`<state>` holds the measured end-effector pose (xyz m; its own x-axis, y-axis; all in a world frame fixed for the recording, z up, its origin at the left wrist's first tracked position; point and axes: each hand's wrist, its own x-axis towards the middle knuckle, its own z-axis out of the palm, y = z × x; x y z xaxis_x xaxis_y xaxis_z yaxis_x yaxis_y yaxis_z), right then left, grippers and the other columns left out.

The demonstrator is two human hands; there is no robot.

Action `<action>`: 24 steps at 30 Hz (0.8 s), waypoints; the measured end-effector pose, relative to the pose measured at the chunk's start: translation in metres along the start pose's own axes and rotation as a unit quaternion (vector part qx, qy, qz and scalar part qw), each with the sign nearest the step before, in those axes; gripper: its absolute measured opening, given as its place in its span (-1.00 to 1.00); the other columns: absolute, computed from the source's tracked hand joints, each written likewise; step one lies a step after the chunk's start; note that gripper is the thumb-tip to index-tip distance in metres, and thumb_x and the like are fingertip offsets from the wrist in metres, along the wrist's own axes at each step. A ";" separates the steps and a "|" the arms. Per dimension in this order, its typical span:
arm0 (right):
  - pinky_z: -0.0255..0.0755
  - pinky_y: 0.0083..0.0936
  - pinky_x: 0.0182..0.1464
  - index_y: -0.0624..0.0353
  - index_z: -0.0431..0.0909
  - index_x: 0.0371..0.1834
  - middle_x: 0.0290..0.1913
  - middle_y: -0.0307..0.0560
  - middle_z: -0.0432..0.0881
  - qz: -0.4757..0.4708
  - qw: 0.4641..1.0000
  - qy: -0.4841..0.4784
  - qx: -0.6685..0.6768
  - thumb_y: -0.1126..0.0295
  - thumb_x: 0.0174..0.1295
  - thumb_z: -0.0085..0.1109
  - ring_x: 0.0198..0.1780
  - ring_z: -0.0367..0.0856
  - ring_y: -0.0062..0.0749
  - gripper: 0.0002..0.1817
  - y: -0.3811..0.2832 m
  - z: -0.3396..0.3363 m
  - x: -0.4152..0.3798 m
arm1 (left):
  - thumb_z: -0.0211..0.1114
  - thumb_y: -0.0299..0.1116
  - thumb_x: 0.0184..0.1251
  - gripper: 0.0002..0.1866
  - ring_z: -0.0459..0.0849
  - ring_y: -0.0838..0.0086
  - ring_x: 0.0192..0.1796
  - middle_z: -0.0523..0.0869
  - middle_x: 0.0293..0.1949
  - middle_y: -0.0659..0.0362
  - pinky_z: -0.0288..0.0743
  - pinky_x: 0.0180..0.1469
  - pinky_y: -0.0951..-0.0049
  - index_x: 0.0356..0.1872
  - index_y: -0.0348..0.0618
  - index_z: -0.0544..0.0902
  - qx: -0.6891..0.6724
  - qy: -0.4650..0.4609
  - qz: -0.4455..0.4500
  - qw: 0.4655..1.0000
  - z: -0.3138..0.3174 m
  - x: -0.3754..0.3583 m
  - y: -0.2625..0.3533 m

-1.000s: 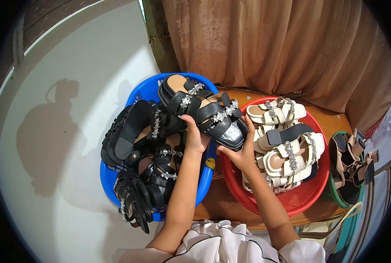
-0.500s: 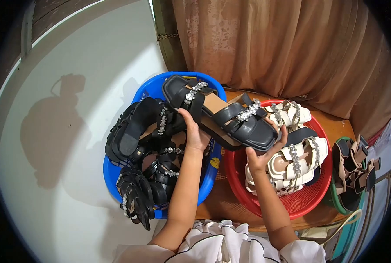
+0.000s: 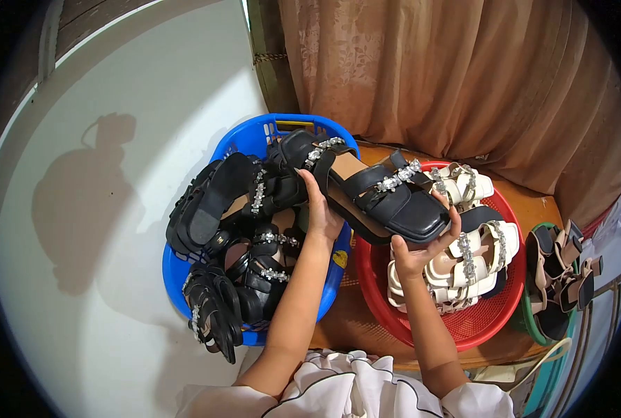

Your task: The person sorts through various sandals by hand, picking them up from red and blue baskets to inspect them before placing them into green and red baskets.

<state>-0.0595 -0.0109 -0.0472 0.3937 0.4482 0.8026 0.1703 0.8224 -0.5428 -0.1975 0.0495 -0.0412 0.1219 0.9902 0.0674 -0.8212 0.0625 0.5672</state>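
Between my two hands is what looks like a pair of black sandals (image 3: 414, 214), laid toe to heel, with clear jewelled straps and tan insoles. My left hand (image 3: 322, 212) grips them along the near side, its fingers partly hidden. My right hand (image 3: 422, 258) is closed round the square toe at the right end, from below. They hang tilted above the gap between a blue basket (image 3: 335, 296) and a red basket (image 3: 373, 292). Several more black jewelled sandals (image 3: 216, 202) fill the blue basket on the left.
Cream jewelled sandals (image 3: 457, 268) are heaped in the red basket. A green basket (image 3: 531, 322) at the right carries pinkish heeled shoes (image 3: 544, 272). Under the baskets lies a brown wooden surface (image 3: 338, 334). A brown curtain (image 3: 429, 76) hangs behind; a white panel (image 3: 178, 97) stands left.
The held sandals have shifted slightly right and down, the left end lowering most. My hands moved with them and keep their grip. The baskets look the same.
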 end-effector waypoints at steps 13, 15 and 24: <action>0.21 -0.28 0.14 0.03 -0.02 0.06 0.11 0.26 0.13 -0.029 0.999 -0.035 -0.018 0.20 -0.28 0.40 0.12 0.25 -0.07 -0.14 -0.003 0.008 -0.002 | -0.28 0.41 0.07 -0.19 0.35 0.35 0.12 0.39 0.10 0.18 0.24 0.13 0.29 0.14 -0.04 0.30 -0.038 0.010 0.019 0.999 -0.004 0.003 0.007; 0.21 -0.28 0.14 0.02 -0.02 0.06 0.11 0.26 0.13 -0.037 0.998 -0.045 -0.013 0.20 -0.28 0.40 0.11 0.25 -0.07 -0.13 -0.003 0.008 -0.003 | -0.28 0.39 0.09 -0.20 0.35 0.35 0.13 0.38 0.10 0.17 0.23 0.14 0.29 0.14 -0.05 0.30 -0.027 0.022 0.045 0.998 -0.003 0.003 0.011; 0.21 -0.33 0.13 0.07 -0.04 0.13 0.13 0.21 0.16 0.029 0.999 0.016 0.034 0.12 -0.23 0.34 0.12 0.25 -0.14 -0.12 -0.004 0.001 0.003 | -0.21 0.34 0.12 -0.27 0.40 0.33 0.07 0.46 0.03 0.17 0.25 0.12 0.30 0.05 -0.07 0.40 0.042 0.071 0.079 0.993 0.004 -0.003 0.031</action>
<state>-0.0600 -0.0127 -0.0420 0.4306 0.4843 0.7616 0.0848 0.8184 -0.5684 -0.2210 0.0482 -0.0200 -0.0893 0.9949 0.0473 -0.7739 -0.0992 0.6254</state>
